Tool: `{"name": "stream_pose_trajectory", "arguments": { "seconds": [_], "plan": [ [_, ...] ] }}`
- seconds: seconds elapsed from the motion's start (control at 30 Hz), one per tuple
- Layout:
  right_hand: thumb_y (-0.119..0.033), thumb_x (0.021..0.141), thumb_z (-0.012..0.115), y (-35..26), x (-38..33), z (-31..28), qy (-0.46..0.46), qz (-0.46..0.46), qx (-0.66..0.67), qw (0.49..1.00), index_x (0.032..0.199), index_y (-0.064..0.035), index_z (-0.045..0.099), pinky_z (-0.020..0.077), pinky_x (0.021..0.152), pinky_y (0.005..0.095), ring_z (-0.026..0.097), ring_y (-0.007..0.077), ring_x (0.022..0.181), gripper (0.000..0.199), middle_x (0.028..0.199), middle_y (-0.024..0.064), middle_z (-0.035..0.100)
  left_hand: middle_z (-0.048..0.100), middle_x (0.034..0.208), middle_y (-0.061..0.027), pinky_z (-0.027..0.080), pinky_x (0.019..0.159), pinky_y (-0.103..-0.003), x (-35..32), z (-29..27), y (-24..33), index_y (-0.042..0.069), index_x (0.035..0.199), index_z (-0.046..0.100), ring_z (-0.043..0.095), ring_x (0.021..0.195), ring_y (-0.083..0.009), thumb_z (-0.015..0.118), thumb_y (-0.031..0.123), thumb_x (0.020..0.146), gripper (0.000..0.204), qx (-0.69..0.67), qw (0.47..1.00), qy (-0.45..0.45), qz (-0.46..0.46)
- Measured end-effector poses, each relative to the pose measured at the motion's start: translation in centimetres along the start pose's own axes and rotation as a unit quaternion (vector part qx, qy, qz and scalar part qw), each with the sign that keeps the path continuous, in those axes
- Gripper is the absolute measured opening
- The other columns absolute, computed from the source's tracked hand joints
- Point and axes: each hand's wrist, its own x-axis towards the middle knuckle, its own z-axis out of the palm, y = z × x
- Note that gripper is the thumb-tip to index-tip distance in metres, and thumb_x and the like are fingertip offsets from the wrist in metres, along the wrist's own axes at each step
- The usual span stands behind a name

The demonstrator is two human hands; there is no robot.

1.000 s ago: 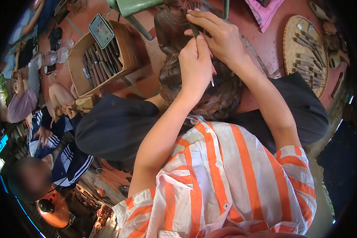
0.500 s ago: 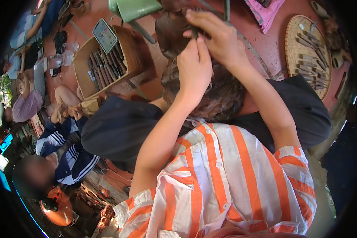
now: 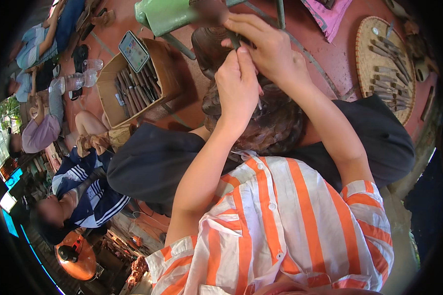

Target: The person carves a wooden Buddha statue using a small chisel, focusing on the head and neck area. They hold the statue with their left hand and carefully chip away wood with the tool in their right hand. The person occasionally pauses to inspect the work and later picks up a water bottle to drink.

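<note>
A dark brown carved wooden figure [image 3: 268,125] lies between my knees, its surface covered in cut folds. My left hand [image 3: 237,81] is closed around a slim carving chisel [image 3: 234,40], and a thin light end shows below the fist. At the figure's far part, my right hand [image 3: 267,46] is closed over the same chisel, its fingers bent around the shaft near the wood. The chisel's working edge is hidden by my fingers. The far end of the figure is blurred, next to a green stool.
A cardboard box [image 3: 106,101] of wood-handled tools stands at the left, with a phone [image 3: 134,51] on its rim. On the right, a round woven tray [image 3: 366,46] holds several chisels. The green stool [image 3: 165,14] stands beyond the figure. Another person [image 3: 91,184] sits at the left.
The view has shifted slightly. My hands keep hold of the chisel at the figure's far part, and my left hand sits slightly lower in the picture.
</note>
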Motion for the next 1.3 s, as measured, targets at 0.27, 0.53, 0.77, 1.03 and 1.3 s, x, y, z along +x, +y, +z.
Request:
{"name": "stream_pose_trajectory", "arguments": {
  "seconds": [0.27, 0.53, 0.77, 1.03, 1.3],
  "plan": [
    [-0.003, 0.071, 0.071, -0.8, -0.6, -0.8, -0.053, 0.023, 0.003, 0.998, 0.114, -0.0106, 0.069, 0.0573, 0.068, 0.0303, 0.070, 0.0243, 0.090, 0.044, 0.117, 0.0037, 0.067, 0.047, 0.061, -0.0022, 0.040, 0.040, -0.025, -0.5, 0.0, 0.4, 0.002, 0.075, 0.049, 0.046, 0.041, -0.0082, 0.039, 0.027, 0.105, 0.041, -0.049, 0.998, -0.009, -0.034],
    [-0.008, 0.074, 0.073, -0.6, -0.3, -0.8, -0.061, 0.032, 0.025, 0.997, 0.112, -0.0112, 0.069, 0.0563, 0.066, 0.0314, 0.069, 0.0245, 0.089, 0.039, 0.115, 0.0029, 0.067, 0.045, 0.060, -0.0021, 0.039, 0.039, -0.025, -0.5, 0.3, 0.4, 0.003, 0.074, 0.047, 0.045, 0.041, -0.0082, 0.039, 0.028, 0.105, 0.041, -0.096, 0.993, -0.013, -0.067],
    [-0.011, 0.072, 0.073, 2.2, 0.0, -0.9, -0.066, -0.020, 0.062, 0.996, 0.114, -0.0133, 0.068, 0.0560, 0.071, 0.0327, 0.068, 0.0261, 0.095, 0.042, 0.116, 0.0017, 0.067, 0.050, 0.056, -0.0024, 0.038, 0.037, -0.024, 0.1, 1.2, 0.9, 0.001, 0.075, 0.052, 0.051, 0.041, -0.0088, 0.043, 0.026, 0.103, 0.039, -0.027, 0.998, -0.019, -0.062],
    [-0.002, 0.076, 0.076, 2.3, 0.3, -0.6, -0.046, -0.010, 0.138, 0.989, 0.114, -0.0026, 0.067, 0.0533, 0.086, 0.0346, 0.067, 0.0280, 0.103, 0.039, 0.115, 0.0150, 0.067, 0.054, 0.057, -0.0034, 0.038, 0.039, -0.025, 1.0, 1.4, 0.2, -0.002, 0.080, 0.058, 0.052, 0.041, -0.0094, 0.047, 0.025, 0.101, 0.035, 0.066, 0.998, -0.022, 0.001],
    [-0.011, 0.077, 0.076, 2.7, 0.5, 0.1, -0.002, 0.006, 0.157, 0.988, 0.110, -0.0072, 0.069, 0.0528, 0.084, 0.0333, 0.066, 0.0252, 0.104, 0.034, 0.113, 0.0080, 0.069, 0.055, 0.053, -0.0082, 0.043, 0.042, -0.031, 2.1, 1.0, -0.7, -0.003, 0.087, 0.061, 0.056, 0.042, -0.0142, 0.048, 0.020, 0.100, 0.030, 0.189, 0.976, 0.006, 0.110]
  ]
}}
